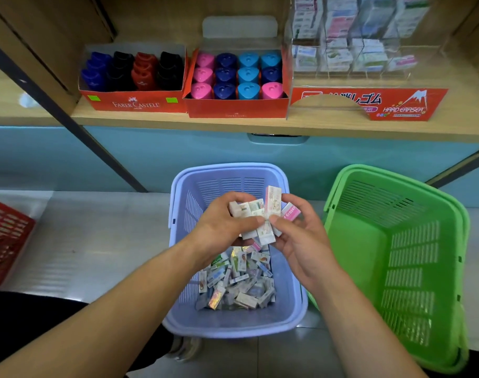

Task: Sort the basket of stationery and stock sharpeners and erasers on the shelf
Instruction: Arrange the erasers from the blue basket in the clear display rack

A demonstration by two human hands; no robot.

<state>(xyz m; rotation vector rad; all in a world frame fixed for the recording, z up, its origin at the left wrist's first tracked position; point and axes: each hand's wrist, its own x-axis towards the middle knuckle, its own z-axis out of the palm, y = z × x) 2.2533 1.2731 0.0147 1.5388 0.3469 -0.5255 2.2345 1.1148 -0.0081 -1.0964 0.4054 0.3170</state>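
Shelf (pixel 151 120) of pale wood spans the upper view and carries three displays in a row. Green basket (pixel 396 268) stands on the floor at the right, just beside the lavender basket (pixel 230 330), which sits at centre below the shelf. On the shelf's right end, a clear acrylic display (pixel 369 77) holds boxed erasers in compartments behind a red card marked "Hard Eraser"; their individual labels are too blurred to read. At the left, a red Faber-Castell box (pixel 134 103) contains blue, black and red sharpeners (pixel 140 72) in rows. Touching it on its right, a second red box (pixel 237 109) holds triangular sharpeners (pixel 237 75) in pink, navy and light blue. A red basket (pixel 3 236) is partly in view at the left edge. Loose erasers (pixel 238 279) lie heaped on the floor of the lavender basket. Above that heap, the left hand (pixel 222 227) has its fingers curled around a bundle of erasers (pixel 249 211). The right hand (pixel 301 236) meets it, thumb and fingers pinching the same bundle, with a pink-labelled eraser (pixel 290 212) held against its fingers.
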